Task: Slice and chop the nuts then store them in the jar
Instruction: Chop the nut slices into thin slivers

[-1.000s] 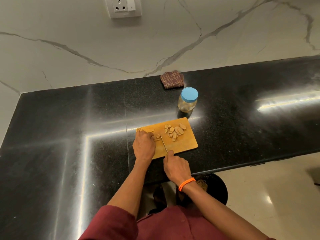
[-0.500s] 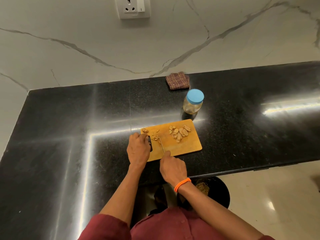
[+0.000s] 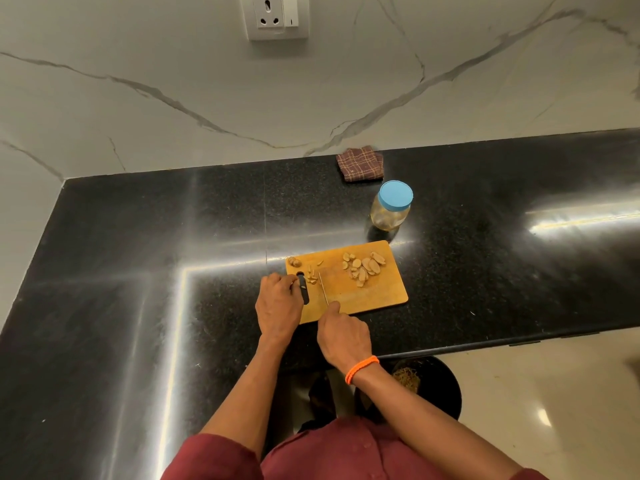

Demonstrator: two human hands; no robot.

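Chopping on the cutting board (image 3: 367, 292): the right hand (image 3: 343, 336) gripped the knife (image 3: 323, 288), its blade beside the cut nuts (image 3: 311, 275). The left hand (image 3: 278, 304), loosely curled and holding nothing visible, was best kept clear of the edge.

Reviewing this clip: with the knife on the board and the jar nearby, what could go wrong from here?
1. The left hand rests beside the knife blade near the cut bits; a slip might nick a finger.
2. The board sits on glossy counter and may slide.
3. The jar is lidded, so nuts cannot go in yet.
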